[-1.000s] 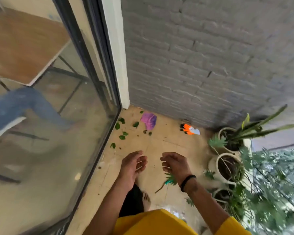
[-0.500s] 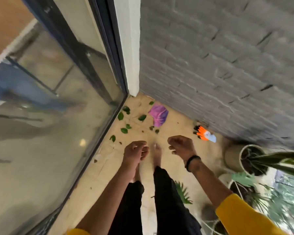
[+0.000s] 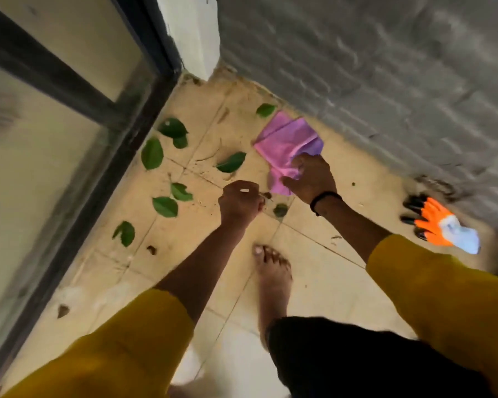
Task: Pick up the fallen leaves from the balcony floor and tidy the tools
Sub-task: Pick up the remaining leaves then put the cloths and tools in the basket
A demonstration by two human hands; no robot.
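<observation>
Leaves (image 3: pixel 165 206) lie left of my curled, seemingly empty left hand (image 3: pixel 240 201), the nearer one; my right hand (image 3: pixel 309 179) pinches the purple cloth (image 3: pixel 285 142).

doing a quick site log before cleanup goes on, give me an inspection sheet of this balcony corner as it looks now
surface: tan tiled balcony floor, with dirt specks and small brown bits.
job's things: green fallen leaves scattered beside the glass door; orange glove with black fingertips lying at the foot of the wall.
clutter: purple cloth on the floor near the wall.
grippers: right hand grips the near edge of the purple cloth; left hand has curled fingers low over the floor, whether it holds anything cannot be told.
cables: nothing seen.
surroundings: grey brick wall, dark-framed glass door, a bare foot on the tiles.
</observation>
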